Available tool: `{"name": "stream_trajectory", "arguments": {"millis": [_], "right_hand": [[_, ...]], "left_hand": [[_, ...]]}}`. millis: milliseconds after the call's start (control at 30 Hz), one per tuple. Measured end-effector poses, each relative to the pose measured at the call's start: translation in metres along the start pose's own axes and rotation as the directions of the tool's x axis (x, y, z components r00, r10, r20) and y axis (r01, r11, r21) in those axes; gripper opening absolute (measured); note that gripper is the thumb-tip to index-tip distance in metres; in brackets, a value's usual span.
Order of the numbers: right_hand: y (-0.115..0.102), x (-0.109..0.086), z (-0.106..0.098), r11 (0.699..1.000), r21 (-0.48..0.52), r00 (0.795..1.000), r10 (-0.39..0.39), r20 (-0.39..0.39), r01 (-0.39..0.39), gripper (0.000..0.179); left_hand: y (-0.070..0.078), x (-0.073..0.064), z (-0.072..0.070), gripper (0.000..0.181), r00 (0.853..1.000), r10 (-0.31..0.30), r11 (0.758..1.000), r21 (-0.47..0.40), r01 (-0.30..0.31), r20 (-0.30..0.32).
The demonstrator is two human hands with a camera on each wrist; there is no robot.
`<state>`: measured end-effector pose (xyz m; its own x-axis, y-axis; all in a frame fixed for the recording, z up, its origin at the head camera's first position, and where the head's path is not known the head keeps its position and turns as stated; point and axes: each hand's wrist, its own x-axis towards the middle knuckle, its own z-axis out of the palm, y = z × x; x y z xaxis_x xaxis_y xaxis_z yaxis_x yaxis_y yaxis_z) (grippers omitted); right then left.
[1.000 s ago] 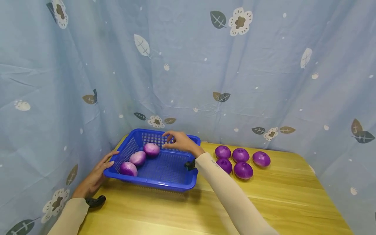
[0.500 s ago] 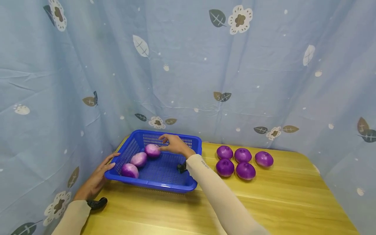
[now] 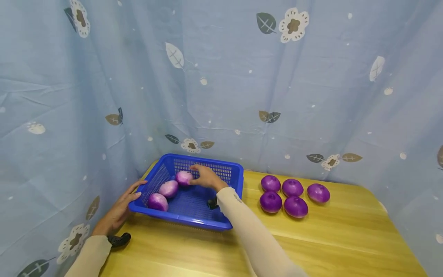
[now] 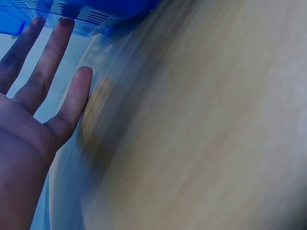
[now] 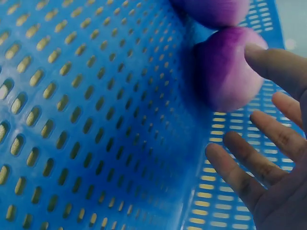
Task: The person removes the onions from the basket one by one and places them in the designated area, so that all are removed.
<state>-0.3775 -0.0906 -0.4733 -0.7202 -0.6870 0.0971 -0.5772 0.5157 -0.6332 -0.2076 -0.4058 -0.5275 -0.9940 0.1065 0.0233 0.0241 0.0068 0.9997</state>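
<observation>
A blue plastic basket [image 3: 183, 221] stands on the table, with three purple onions in a slanting row along its left side. My left hand [image 3: 121, 206] is at the left rim, thumb and fingertips against it; the left wrist view shows straight fingers [image 4: 52, 57] reaching to the slotted outer wall. Inside the basket, my right hand [image 3: 209, 177] is at the farthest onion [image 3: 184, 177]. Its thumb touches that onion's side in the right wrist view, while the other fingers [image 5: 235, 172] are spread beside it. The middle onion [image 3: 169, 189] and the nearest onion [image 3: 157, 202] lie closer to my left hand.
Several more purple onions [image 3: 271, 202] sit in a group on the wooden table [image 3: 332, 234], right of the basket. A blue patterned curtain [image 3: 221, 84] hangs behind the table and along its left side.
My right hand has come down and left from above the basket's back part to the farthest onion. The left hand keeps its place at the rim. The head view has shifted slightly.
</observation>
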Motion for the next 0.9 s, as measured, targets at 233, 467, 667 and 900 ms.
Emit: {"name": "stream_trajectory", "arguments": {"millis": [233, 467, 667, 900], "right_hand": [[0.0042, 0.0021, 0.0067, 0.995, -0.062, 0.996, -0.074, 0.044, 0.077, 0.073], [0.0012, 0.0023, 0.0085, 0.992, -0.112, 0.998, -0.063, 0.017, 0.065, 0.058], [-0.0021, 0.001, 0.0089, 0.988, -0.119, 0.994, -0.096, 0.059, 0.103, 0.064], [-0.0006, -0.002, 0.0056, 0.992, -0.03, 0.99, -0.12, 0.073, 0.122, 0.062]], "left_hand": [[0.0022, 0.001, 0.0032, 0.051, 0.999, -0.025, 0.999, 0.019, 0.026, -0.021], [0.0038, 0.0003, 0.0033, 0.053, 0.998, -0.044, 0.998, 0.051, 0.047, -0.046], [0.0042, 0.0012, 0.0042, 0.053, 0.998, -0.042, 0.997, 0.067, 0.045, -0.049], [0.0034, 0.0011, 0.0029, 0.052, 0.999, -0.024, 0.999, 0.047, 0.025, -0.033]]}}
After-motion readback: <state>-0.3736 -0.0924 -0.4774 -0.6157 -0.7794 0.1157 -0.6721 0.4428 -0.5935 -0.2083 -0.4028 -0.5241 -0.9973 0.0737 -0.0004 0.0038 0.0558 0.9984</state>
